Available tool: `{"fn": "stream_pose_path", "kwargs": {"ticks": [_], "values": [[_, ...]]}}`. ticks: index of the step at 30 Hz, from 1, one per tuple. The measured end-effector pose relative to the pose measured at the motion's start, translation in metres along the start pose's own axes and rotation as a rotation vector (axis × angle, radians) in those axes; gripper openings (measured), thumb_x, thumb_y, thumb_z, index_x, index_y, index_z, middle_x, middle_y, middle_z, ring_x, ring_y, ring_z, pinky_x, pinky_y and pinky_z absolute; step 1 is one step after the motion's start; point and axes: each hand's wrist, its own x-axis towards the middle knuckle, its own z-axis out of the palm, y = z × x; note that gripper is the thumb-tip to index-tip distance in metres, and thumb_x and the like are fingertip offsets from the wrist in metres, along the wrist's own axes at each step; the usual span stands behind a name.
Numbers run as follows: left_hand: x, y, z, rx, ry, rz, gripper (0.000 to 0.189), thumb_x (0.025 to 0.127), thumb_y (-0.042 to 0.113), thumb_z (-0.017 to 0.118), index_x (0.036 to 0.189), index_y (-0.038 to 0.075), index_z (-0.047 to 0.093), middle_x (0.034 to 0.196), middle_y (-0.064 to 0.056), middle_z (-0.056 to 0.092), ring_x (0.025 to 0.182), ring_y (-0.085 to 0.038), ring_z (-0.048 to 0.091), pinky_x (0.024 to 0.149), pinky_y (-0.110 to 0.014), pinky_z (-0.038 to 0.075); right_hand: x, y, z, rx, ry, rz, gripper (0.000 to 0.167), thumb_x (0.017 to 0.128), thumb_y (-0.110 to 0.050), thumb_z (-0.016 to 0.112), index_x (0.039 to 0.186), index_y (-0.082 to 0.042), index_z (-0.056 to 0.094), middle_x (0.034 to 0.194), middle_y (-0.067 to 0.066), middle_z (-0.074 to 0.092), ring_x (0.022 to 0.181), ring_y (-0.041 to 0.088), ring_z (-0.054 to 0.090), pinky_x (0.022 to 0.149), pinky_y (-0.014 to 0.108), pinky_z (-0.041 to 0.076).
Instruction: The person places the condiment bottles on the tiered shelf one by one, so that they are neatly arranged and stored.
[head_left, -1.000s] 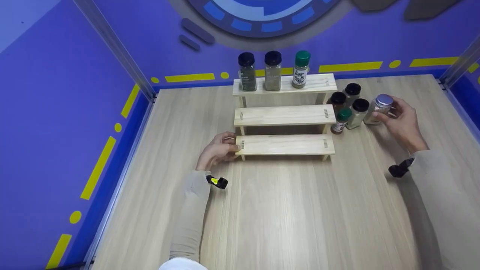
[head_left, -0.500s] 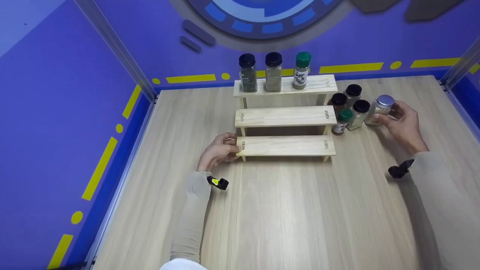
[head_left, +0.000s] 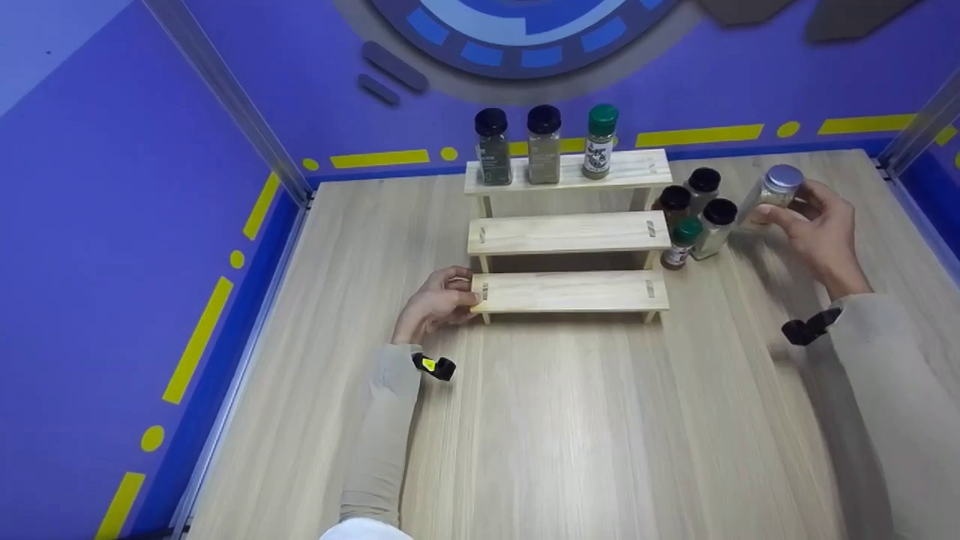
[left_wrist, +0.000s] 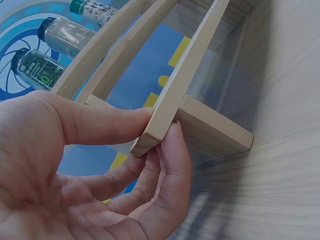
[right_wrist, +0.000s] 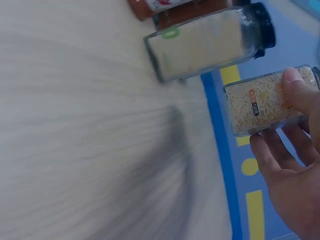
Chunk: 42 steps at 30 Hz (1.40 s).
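Nearest you is the bare tabletop (head_left: 562, 420) along the bottom of the frame, then your left hand (head_left: 439, 304), left of centre. The left wrist view shows it pinching the end of the bottom shelf (head_left: 570, 291) on the three-tier wooden rack (head_left: 480, 199), thumb on one face and fingertips on the other.

Over at right, your right hand (head_left: 821, 229) has the silver-capped spice jar (head_left: 772, 196) between thumb and fingers, cap up but leaning. Going by the right wrist view it looks off the table, full of tan granules. Just left of it stand a small green-capped bottle (head_left: 679, 249), a pale powder jar (head_left: 712, 234) and two more black-capped jars (head_left: 703, 196).

Further back, the middle shelf (head_left: 566, 232) crosses the centre, and in the upper middle the top shelf (head_left: 637, 166) holds a dark herb jar (head_left: 495, 156), a greyish spice jar (head_left: 544, 156) and a green-capped shaker (head_left: 598, 150).

I'd call this the pick-up step, left hand bracing the rack. Next move probably wants the jar straightened and lifted over its neighbours' caps before you swing left, with a gentle left pinch so nothing up top wobbles. Which shelf it's for, I can't tell.
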Motion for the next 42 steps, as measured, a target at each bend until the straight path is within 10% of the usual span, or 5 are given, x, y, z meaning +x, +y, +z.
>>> {"fn": "stream_pose_path", "kwargs": {"ticks": [19, 42], "values": [[0.002, 0.002, 0.001, -0.001, -0.012, 0.024, 0.049, 0.093, -0.010, 0.070, 0.138, 0.003, 0.056, 0.120, -0.013, 0.068, 0.097, -0.022, 0.068, 0.079, -0.030, 0.064, 0.009, -0.092, 0.008, 0.439, 0.084, -0.206, 0.052, 0.088, -0.001, 0.086, 0.137, -0.010, 0.072, 0.128, 0.001, 0.073, 0.115, 0.018, 0.065, 0.093, 0.015, 0.054], [-0.002, 0.000, -0.001, 0.012, -0.011, 0.005, 0.045, 0.094, -0.008, 0.070, 0.135, 0.005, 0.057, 0.121, -0.013, 0.069, 0.095, -0.021, 0.070, 0.077, -0.030, 0.063, 0.016, -0.145, 0.078, 0.437, -0.013, -0.310, 0.048, 0.089, -0.006, 0.087, 0.135, -0.011, 0.073, 0.125, 0.003, 0.073, 0.112, 0.019, 0.067, 0.092, 0.019, 0.056]]}}
